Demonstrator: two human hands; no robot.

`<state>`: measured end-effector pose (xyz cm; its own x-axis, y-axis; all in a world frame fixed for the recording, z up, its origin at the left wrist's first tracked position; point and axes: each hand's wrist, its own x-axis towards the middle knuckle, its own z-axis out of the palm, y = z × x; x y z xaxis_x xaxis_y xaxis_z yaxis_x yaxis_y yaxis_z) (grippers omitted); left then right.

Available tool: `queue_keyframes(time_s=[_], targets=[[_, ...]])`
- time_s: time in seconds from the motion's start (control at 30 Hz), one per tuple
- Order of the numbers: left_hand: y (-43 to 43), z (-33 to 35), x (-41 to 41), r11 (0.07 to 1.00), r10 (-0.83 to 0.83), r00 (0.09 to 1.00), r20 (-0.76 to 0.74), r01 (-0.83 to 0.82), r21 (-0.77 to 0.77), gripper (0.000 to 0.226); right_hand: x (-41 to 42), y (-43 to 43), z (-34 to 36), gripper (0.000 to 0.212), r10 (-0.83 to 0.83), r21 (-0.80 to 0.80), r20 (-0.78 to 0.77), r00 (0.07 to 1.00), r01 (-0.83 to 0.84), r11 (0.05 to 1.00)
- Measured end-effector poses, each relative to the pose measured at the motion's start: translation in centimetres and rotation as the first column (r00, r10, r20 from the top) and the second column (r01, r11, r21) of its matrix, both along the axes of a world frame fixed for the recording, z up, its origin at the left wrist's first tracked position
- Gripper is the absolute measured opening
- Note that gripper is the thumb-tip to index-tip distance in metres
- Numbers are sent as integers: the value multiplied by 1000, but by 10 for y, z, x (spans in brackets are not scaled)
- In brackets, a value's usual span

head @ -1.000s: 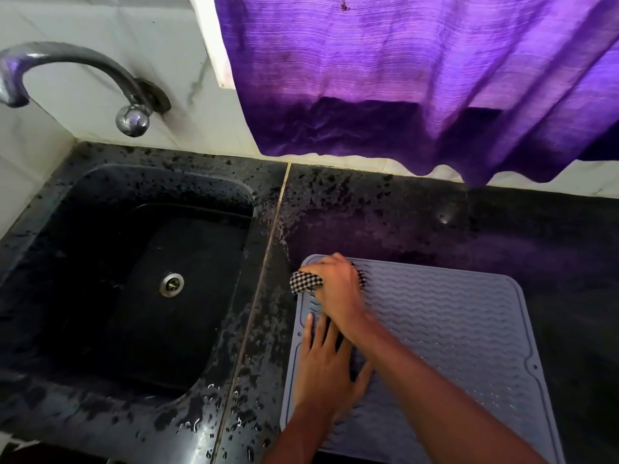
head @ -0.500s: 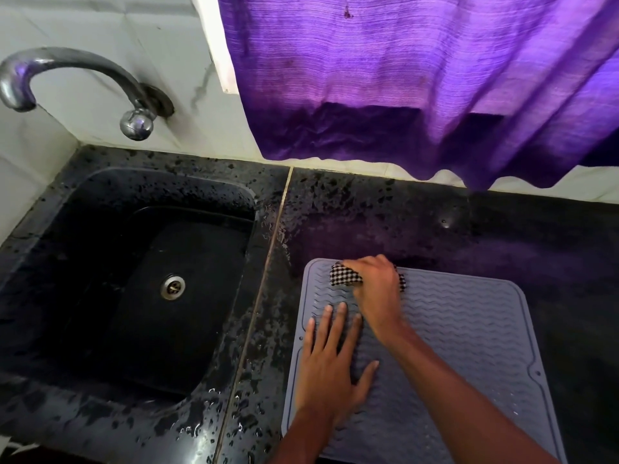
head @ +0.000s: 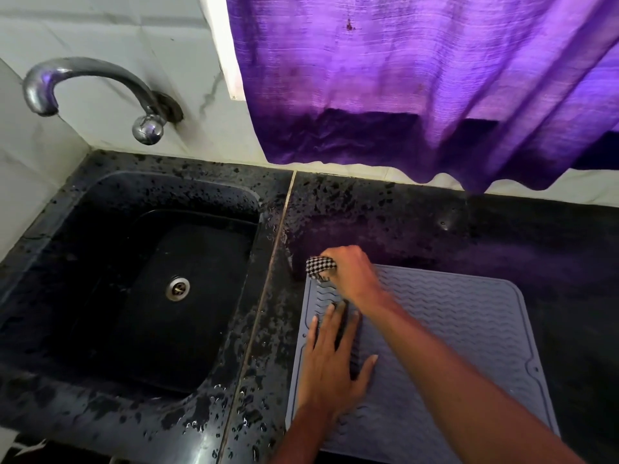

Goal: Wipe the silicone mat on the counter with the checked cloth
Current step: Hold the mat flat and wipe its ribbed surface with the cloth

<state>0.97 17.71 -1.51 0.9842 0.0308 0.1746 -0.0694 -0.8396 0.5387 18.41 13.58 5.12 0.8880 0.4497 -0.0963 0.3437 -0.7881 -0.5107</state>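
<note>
A grey silicone mat point(head: 469, 329) with a wavy ribbed surface lies flat on the black counter, right of the sink. My right hand point(head: 351, 276) is closed over the bunched black-and-white checked cloth point(head: 320, 267) and presses it on the mat's far left corner. The cloth sticks out to the left of my fingers; most of it is hidden under the hand. My left hand point(head: 335, 366) lies flat, fingers spread, on the mat's left part, holding it down. My right forearm crosses the mat diagonally.
A black sink point(head: 160, 289) with a metal drain point(head: 177, 288) sits to the left, under a curved metal tap point(head: 83, 85). The speckled black counter point(head: 435, 226) is wet with droplets. A purple curtain point(head: 418, 78) hangs over the counter's back edge.
My right hand slid the cloth right along the mat's far edge, then back left to the far left corner. My left hand stayed flat on the mat.
</note>
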Motion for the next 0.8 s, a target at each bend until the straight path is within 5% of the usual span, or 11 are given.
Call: queue_keyframes(time_s=[0.1, 0.17, 0.47, 0.63, 0.73, 0.8], targets=[[7, 5, -2, 945, 179, 982, 54, -156, -288, 49, -17, 8, 0, 28, 76, -100, 105, 992, -65, 993], [8, 6, -1, 912, 267, 963, 34, -241, -333, 40, -24, 10, -1, 32, 85, -98, 131, 988, -73, 993], [6, -1, 3, 973, 221, 967, 127, -209, -97, 31, -44, 12, -4, 4, 169, -75, -15, 985, -170, 983], [5, -7, -3, 988, 154, 982, 112, -156, 17, 26, -42, -14, 11, 9, 213, -8, -219, 952, -220, 976], [4, -4, -1, 985, 173, 974, 147, -171, -21, 20, -38, -30, 16, 15, 46, -9, 40, 998, -46, 999], [3, -5, -2, 976, 216, 963, 158, -208, -64, 15, -39, -30, 18, 24, 86, -89, 170, 982, -72, 993]])
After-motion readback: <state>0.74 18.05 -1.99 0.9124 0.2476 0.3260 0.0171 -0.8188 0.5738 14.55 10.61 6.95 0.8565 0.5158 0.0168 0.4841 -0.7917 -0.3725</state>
